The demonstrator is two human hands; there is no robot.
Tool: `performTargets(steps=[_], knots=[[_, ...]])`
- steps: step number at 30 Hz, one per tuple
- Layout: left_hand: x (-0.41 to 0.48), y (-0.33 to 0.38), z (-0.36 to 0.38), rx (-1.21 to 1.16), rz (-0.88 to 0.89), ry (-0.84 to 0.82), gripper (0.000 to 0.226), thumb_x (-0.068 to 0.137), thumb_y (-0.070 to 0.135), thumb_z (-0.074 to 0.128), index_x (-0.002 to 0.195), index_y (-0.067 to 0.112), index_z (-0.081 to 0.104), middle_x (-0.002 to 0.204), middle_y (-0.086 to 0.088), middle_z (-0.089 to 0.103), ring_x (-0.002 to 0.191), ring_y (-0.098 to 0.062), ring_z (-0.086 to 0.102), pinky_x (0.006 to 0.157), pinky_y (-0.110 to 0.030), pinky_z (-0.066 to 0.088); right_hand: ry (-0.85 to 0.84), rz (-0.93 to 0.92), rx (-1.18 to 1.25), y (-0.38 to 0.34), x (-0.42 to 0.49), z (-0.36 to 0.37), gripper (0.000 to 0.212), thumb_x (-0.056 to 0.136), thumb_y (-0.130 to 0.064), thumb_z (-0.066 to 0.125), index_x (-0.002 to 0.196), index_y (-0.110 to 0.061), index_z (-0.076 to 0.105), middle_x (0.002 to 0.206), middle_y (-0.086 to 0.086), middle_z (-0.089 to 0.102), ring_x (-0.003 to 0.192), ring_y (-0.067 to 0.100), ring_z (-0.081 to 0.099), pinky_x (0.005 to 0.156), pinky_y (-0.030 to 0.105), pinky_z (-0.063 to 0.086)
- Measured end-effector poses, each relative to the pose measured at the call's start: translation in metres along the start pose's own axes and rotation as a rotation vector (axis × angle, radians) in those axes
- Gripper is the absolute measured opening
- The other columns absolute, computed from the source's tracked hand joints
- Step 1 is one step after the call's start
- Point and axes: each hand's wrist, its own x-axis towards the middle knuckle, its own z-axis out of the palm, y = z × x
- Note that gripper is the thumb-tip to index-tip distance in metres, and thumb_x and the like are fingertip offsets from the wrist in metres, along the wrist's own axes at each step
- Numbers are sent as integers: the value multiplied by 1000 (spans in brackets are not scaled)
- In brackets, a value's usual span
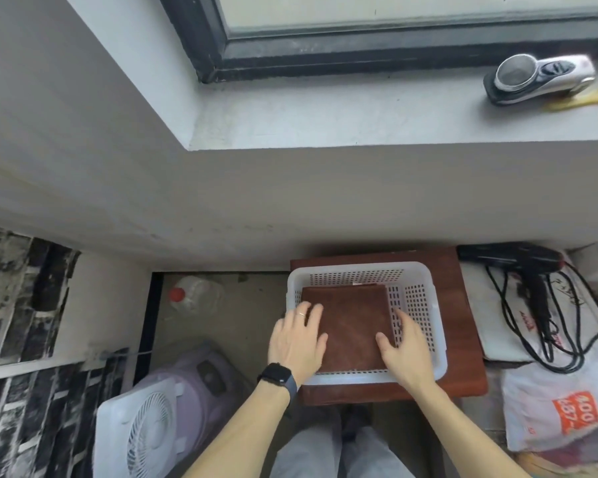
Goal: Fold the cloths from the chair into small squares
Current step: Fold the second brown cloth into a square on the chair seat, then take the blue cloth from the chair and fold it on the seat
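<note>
Resting flat inside a white perforated basket (pixel 425 270), a folded brown cloth (pixel 349 326), squared off and filling most of the basket floor toward its left side. Basket set on a reddish-brown chair seat (pixel 460 305) pushed against the grey wall under a windowsill (pixel 325 119). Left hand (pixel 299 339), fingers spread and flat, laid over the cloth's left edge and the basket rim; dark watch (pixel 278 376) on that wrist, ring on 1 finger. Right hand (pixel 406 350) likewise open, fingers extended along the cloth's right edge, thumb pressing on top; nothing gripped by either. On the sill, a silver handheld device (pixel 539 79). Right of the chair, a black hairdryer (pixel 525 263) with its tangled cord. Lower left, a white fan (pixel 142 432).
</note>
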Motion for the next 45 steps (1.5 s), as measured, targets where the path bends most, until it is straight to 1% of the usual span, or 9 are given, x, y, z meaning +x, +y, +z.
performTargets(steps=[2,4,7,14,19,28,33,39,45], knots=[[-6,-2,10,97,178,-35,66,85,53,54,143,21,47,145,-5,50,132,-26,49,106,-44,43,32,-212,-229,4,-9,10,61,93,-38,59,149,-25,38,157,-1,36,142,20,35,116,40,32],[-2,-6,14,168,212,-123,80,86,62,45,152,20,32,159,-8,29,147,-26,26,119,-51,16,9,-381,-403,4,-5,17,61,97,-42,48,154,-30,29,165,-3,20,150,20,20,121,41,24],[15,-18,18,269,181,-257,96,86,77,30,157,23,-3,163,-8,-11,151,-26,-11,117,-56,-15,-64,-464,-586,1,15,26,61,103,-48,25,159,-32,5,167,-5,-6,153,15,-10,125,47,6],[48,-14,29,516,111,-392,120,75,89,31,152,12,-21,159,-22,-19,149,-38,-14,112,-64,-17,-153,-380,-735,3,50,38,62,102,-56,13,157,-34,-4,166,-7,-9,152,13,-16,118,47,-21],[57,-8,39,610,78,-437,124,74,91,26,144,8,-33,153,-25,-30,146,-41,-21,105,-71,-23,-201,-327,-687,6,55,41,60,101,-59,10,153,-43,-16,161,-15,-26,147,7,-28,118,51,-17],[58,-2,43,648,-25,-483,121,74,91,27,143,15,-37,149,-18,-40,143,-36,-31,103,-67,-28,-357,-298,-708,-2,62,36,60,99,-57,1,146,-39,-30,153,-10,-43,141,13,-40,118,60,-14],[30,17,22,525,-101,-428,102,87,77,33,154,20,-18,162,-9,-21,150,-29,-17,116,-61,-12,-438,-368,-834,-24,58,12,66,101,-53,13,156,-29,-16,163,0,-27,150,21,-24,113,62,-18],[-49,44,-19,210,-371,-284,63,100,36,39,156,25,14,164,-7,7,150,-26,8,119,-56,1,-522,-534,-1006,-54,21,-42,58,98,-48,31,153,-32,30,165,6,20,152,30,11,117,67,-2],[-184,38,-55,-250,-892,105,58,95,42,41,150,33,27,160,0,25,144,-24,29,119,-50,12,-636,-1052,-971,-128,-87,-36,39,97,-47,38,133,-47,53,147,-14,47,139,22,38,115,49,25]])
